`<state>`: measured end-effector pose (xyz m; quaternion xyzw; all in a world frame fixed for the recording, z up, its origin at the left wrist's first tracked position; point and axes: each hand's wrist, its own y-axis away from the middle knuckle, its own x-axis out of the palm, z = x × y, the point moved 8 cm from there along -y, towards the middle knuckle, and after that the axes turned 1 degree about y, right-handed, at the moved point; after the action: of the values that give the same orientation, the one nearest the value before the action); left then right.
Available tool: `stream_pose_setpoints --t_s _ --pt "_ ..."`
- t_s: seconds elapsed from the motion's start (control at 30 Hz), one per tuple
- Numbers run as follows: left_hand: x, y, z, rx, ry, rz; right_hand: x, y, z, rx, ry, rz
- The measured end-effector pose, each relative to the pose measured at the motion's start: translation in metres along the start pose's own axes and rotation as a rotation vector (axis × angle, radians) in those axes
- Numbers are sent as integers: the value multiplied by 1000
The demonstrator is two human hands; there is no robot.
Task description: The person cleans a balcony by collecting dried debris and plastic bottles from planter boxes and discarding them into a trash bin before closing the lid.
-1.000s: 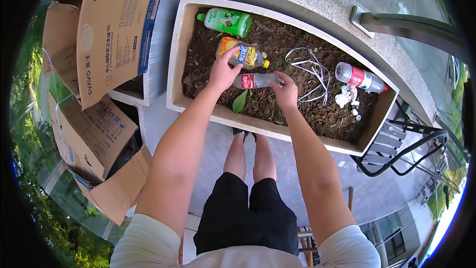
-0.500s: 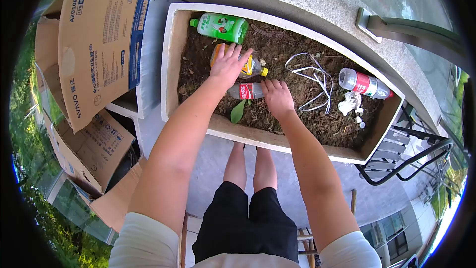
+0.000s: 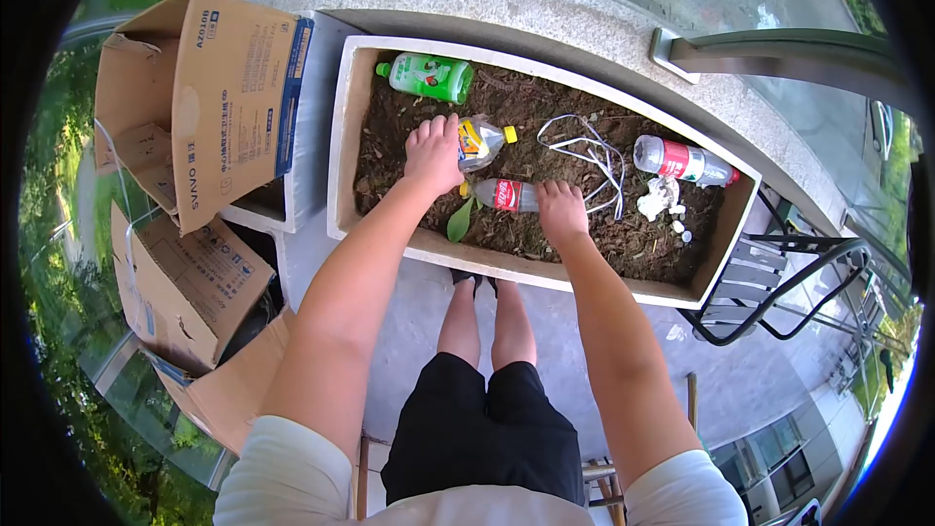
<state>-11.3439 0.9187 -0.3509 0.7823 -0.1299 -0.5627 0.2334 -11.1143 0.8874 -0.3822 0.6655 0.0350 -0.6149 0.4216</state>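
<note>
My left hand (image 3: pixel 434 153) is closed around the left end of a clear plastic bottle with an orange-yellow label (image 3: pixel 474 143). Its yellow cap points to the upper right. Just below, my right hand (image 3: pixel 562 211) grips the right end of a clear bottle with a red label (image 3: pixel 507 195), lying on its side with its neck to the left. Under that neck is a green leaf (image 3: pixel 459 221). Both bottles are in a soil-filled planter (image 3: pixel 438 249). Palms and some fingertips are hidden.
A green bottle (image 3: pixel 430 77) lies at the planter's upper left. Tangled white strap (image 3: pixel 591 153), another red-labelled bottle (image 3: pixel 685 160) and white crumbled pieces (image 3: pixel 658 198) lie rightward. Cardboard boxes (image 3: pixel 234 117) stand left; a black metal-framed chair (image 3: pixel 745 278) is at right.
My left hand has shifted from the middle of the yellow-capped bottle to its left end, and the cap has swung upward. My right hand stays at the red-labelled bottle. The view has shifted slightly.
</note>
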Motion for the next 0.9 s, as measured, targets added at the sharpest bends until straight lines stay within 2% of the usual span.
stream_pose_setpoints --t_s 0.13,0.17,0.27,0.33,0.4,0.47,0.53,0.6,0.67,0.77,0.8,0.9 --pt "-27 24 -11 -40 80 -2 -34 28 -8 98 -31 -53" --pt "-33 31 -14 -69 95 38 -38 34 -12 138 -62 54" --pt "-44 52 -17 -105 178 7 -53 58 -20 219 -79 -8" --pt "-46 65 -19 -119 240 7 -63 76 -28 339 -215 117" --pt "-61 87 -28 -157 346 28 -81 98 -35 432 -348 114" --pt "-71 109 -36 -188 505 23 -98 125 -42 533 -540 186" --pt "-65 123 -41 -167 828 4 -97 146 -49 558 -759 138" --pt "-120 166 -91 -170 1266 146 -95 163 -54 589 -952 45" --pt "-138 188 -111 -218 1466 216 -126 192 -45 594 -1378 -62" --pt "-170 219 -136 -165 1544 357 -168 232 -34 574 -1701 -60" --pt "-192 230 -150 -149 1576 417 -207 251 -31 553 -1756 -96" --pt "-210 244 -163 -46 1634 458 -219 278 -35 476 -1957 -163"
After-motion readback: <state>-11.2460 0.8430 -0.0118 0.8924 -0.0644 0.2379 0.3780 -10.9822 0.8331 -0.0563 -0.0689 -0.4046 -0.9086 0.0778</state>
